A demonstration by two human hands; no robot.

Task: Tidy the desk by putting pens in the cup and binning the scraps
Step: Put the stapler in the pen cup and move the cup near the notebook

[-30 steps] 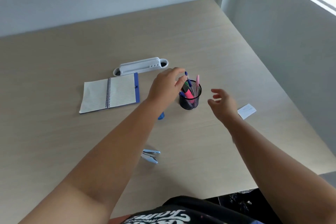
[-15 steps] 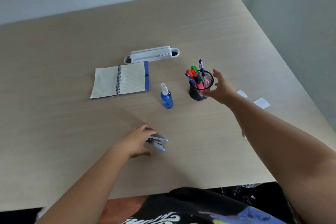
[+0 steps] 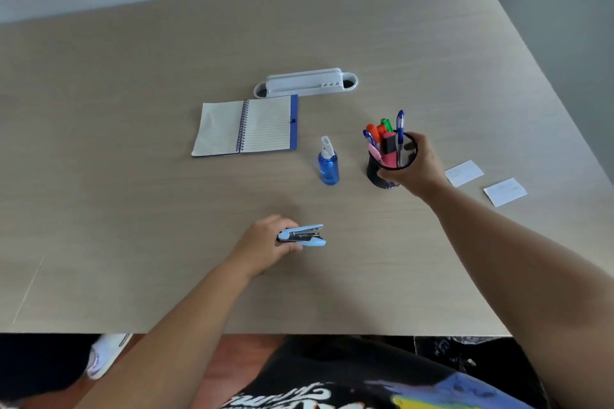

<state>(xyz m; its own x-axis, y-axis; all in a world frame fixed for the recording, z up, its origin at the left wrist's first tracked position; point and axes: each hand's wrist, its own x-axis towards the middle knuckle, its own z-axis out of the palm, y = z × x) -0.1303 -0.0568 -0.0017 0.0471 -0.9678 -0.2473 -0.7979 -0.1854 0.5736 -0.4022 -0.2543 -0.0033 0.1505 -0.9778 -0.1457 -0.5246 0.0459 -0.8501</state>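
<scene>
A black mesh cup (image 3: 378, 173) stands right of centre on the desk, filled with several pens and markers (image 3: 387, 136). My right hand (image 3: 418, 166) wraps around the cup's right side. Two white paper scraps (image 3: 463, 173) (image 3: 505, 191) lie flat just right of that hand. Nearer the front edge, my left hand (image 3: 265, 242) grips the rear end of a light blue stapler (image 3: 304, 235) that lies on the desk.
A small blue spray bottle (image 3: 328, 164) stands left of the cup. An open spiral notebook (image 3: 247, 125) lies behind it, with a white cable tray (image 3: 305, 82) set in the desk beyond. The beige desk's front edge (image 3: 259, 332) runs just above my lap.
My left hand left the cup, dropped toward the front and closed on the stapler. My right hand reached in and took hold of the cup.
</scene>
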